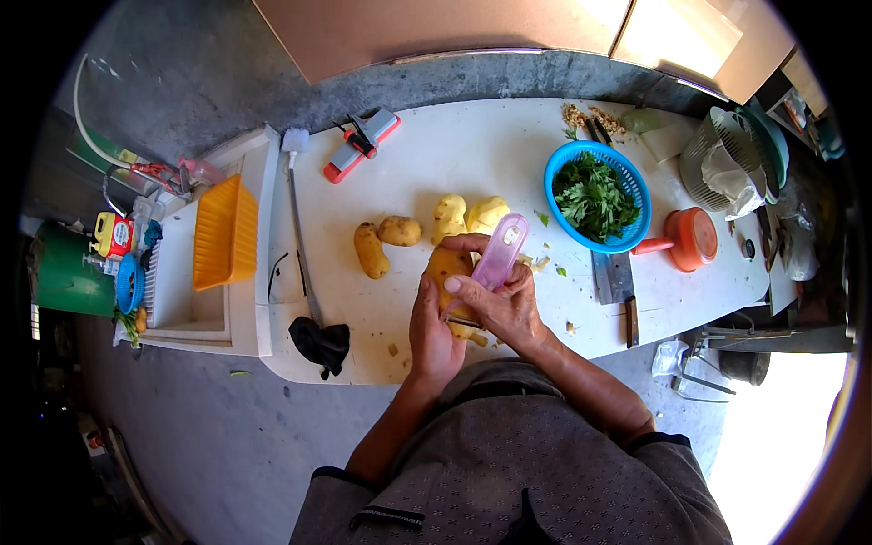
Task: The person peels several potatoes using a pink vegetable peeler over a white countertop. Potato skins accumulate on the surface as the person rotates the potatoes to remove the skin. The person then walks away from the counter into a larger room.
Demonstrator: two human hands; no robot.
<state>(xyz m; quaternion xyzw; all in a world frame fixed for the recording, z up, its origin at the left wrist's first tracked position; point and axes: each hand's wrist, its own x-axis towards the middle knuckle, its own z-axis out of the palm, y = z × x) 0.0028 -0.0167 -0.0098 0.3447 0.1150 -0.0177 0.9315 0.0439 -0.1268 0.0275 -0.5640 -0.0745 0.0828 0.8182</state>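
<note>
And here we are, mid-desk [472, 145]: L hand [434, 331] cupped round a potato [445, 266], holding it firm close to the person's front, skin showing on the upper part. R hand [507, 304] is closed on the pink peeler [505, 245], handle tilted up & away, blade down at the near end of the potato, R thumb out over its face. Just beyond the hands: 2 peeled spuds [449, 218], side by side; to their L, 2 unpeeled ones [371, 252] w/ brown skins. Scraps [542, 264] lie just R of the hands. Further R, a blue basket [552, 186] w/ leafy greens [595, 198], a cleaver [614, 277] just below it, handle twd the near edge, then a red pan [699, 238]. Far L, the sink [247, 313] w/ an orange rack [225, 232].
</note>
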